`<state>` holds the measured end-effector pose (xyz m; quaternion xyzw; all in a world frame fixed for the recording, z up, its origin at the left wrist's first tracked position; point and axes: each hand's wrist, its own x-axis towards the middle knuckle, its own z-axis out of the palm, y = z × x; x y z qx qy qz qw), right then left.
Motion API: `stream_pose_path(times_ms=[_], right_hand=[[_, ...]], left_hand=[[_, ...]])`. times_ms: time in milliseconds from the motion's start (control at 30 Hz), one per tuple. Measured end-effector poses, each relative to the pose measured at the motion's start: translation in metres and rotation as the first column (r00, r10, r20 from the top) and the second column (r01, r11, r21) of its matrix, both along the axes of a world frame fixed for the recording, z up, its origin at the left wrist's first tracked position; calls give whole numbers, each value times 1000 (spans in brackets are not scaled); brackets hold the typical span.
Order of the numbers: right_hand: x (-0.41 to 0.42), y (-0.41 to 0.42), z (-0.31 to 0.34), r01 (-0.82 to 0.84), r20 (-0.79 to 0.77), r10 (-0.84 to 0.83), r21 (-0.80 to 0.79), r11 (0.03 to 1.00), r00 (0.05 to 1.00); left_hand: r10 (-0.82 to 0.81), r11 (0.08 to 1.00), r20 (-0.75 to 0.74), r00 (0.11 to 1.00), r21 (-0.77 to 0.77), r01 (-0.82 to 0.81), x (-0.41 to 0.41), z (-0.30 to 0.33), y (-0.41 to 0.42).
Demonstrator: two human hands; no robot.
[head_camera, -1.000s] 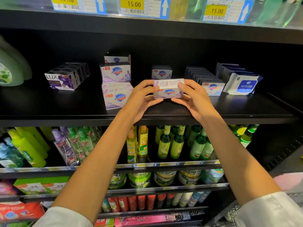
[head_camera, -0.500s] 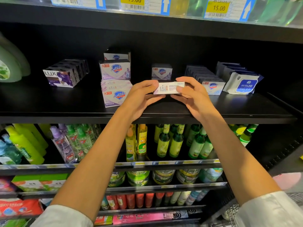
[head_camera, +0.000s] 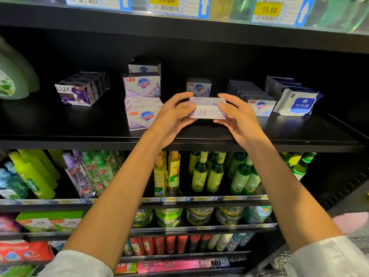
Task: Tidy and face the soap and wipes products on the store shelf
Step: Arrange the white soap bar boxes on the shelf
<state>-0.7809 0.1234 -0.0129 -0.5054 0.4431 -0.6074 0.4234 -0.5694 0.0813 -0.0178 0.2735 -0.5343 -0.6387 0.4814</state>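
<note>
A white and lilac soap box point(head_camera: 207, 110) is held between both hands just above the black shelf point(head_camera: 99, 134), its printed back side facing me. My left hand point(head_camera: 173, 114) grips its left end and my right hand point(head_camera: 235, 116) grips its right end. Behind it stands another Safeguard box point(head_camera: 199, 87). To the left, two lilac Safeguard boxes point(head_camera: 142, 100) are stacked, with a third behind. Right of my hands a row of Safeguard boxes point(head_camera: 259, 106) runs back, and beside it lie blue wipes packs point(head_camera: 297, 101). LUX boxes point(head_camera: 77, 92) sit far left.
A green bottle point(head_camera: 12, 80) stands at the shelf's left end. Price tags point(head_camera: 269, 11) hang on the shelf above. Lower shelves hold green and yellow bottles point(head_camera: 201, 174) and spray bottles point(head_camera: 79, 176). The shelf's front edge lies under my wrists.
The soap box has been turned over in my hands: a second ago its Safeguard logo faced me, then a narrow edge, now its printed back. Both hands stay at its ends.
</note>
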Motion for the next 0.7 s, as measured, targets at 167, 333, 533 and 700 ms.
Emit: stream_pose_path(times_ms=[167, 333, 533, 700], right_hand=[[0, 1, -1, -35, -1, 35, -32, 999, 999], [0, 1, 0, -50, -44, 48, -26, 998, 998], [4, 2, 2, -22, 9, 22, 23, 999, 1000], [3, 4, 1, 2, -19, -1, 16, 1000, 1000]], left_hand=[[1, 999, -6, 1000, 51, -1, -2, 2, -1], [8, 1000, 40, 999, 15, -9, -2, -2, -5], [36, 999, 47, 998, -38, -34, -2, -4, -5], [34, 996, 55, 998, -85, -29, 0, -4, -3]])
